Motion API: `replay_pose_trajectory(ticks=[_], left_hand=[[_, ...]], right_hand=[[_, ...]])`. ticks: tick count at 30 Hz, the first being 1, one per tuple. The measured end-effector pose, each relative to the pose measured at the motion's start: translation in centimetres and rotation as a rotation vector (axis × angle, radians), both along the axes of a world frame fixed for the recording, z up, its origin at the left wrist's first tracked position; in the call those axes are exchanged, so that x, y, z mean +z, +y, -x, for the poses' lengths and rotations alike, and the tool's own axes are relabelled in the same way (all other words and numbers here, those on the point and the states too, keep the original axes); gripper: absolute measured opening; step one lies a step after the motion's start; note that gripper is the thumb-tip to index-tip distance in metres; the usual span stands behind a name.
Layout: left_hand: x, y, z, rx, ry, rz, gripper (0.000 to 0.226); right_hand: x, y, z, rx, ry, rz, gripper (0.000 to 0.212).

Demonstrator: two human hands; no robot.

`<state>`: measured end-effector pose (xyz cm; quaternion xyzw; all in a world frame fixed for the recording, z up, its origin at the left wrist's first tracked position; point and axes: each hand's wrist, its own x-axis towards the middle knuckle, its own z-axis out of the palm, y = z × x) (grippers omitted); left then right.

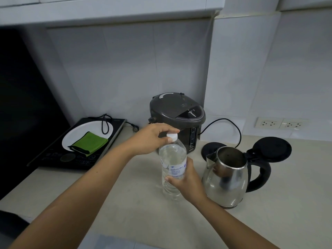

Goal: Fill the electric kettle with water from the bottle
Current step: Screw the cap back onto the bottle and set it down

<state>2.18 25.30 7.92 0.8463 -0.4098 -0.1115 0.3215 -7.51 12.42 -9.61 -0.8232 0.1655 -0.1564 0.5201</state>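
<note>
- Broadly, the pale speckled stone countertop runs the width of the view; its near edge is cut off by the bottom of the frame.
- A dark flat panel at far left is cut by the frame edge; what it is cannot be made out.
- The black glass induction hob carries a white round plate with a folded green cloth and a coiled black cord; the hob's control markings are too blurred to read.
- The dark grey electric water dispenser stands against the tiled wall; its lower front is hidden behind the bottle and left hand.
- The polished stainless-steel electric kettle with black handle stands upright on the counter, off its round black base, which it partly hides. Its black hinged lid is tipped back open. The interior is dim; any water level cannot be told.
- The clear plastic water bottle with a white and blue label stands upright, just left of the kettle; label print is illegible.
- The left hand has fingers and thumb pinched closed on the white screw cap.
- The right hand wraps closed around the bottle's lower body, its palm side hidden.
</note>
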Motion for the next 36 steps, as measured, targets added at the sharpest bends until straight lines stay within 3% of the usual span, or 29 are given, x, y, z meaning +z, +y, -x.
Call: replay_pose_trajectory(ticks=[4, 7, 14, 21, 25, 32, 36], left_hand=[[-0.9, -0.3, 0.0, 0.136, 0.030, 0.127, 0.036], [-1.2, -0.8, -0.1, 0.218, -0.057, 0.147, 0.027], [-0.2, -0.7, -0.1, 0.106, -0.160, 0.031, 0.029], [-0.7, -0.7, -0.1, 0.157, -0.064, 0.056, 0.040], [-1.4, -1.3, 0.2, 0.250, -0.043, 0.087, 0.032], [-0.2, -0.3, -0.7, 0.030, -0.105, -0.070, 0.034], [-0.5, -0.4, -0.9, 0.010, -0.141, -0.082, 0.037]], right_hand=[[0.2, 0.0, 0.1, -0.009, 0.011, -0.006, 0.081], [0.4, 0.0, 0.2, -0.008, 0.016, 0.005, 0.081], [0.5, 0.0, 0.1, -0.005, 0.024, 0.012, 0.079], [0.5, 0.0, 0.2, -0.003, 0.024, 0.022, 0.081], [0.5, 0.0, 0.1, 0.000, 0.027, 0.018, 0.079], [0.4, 0.0, 0.1, -0.005, 0.029, 0.018, 0.077], [0.5, 0.0, 0.0, -0.002, 0.030, 0.021, 0.078]])
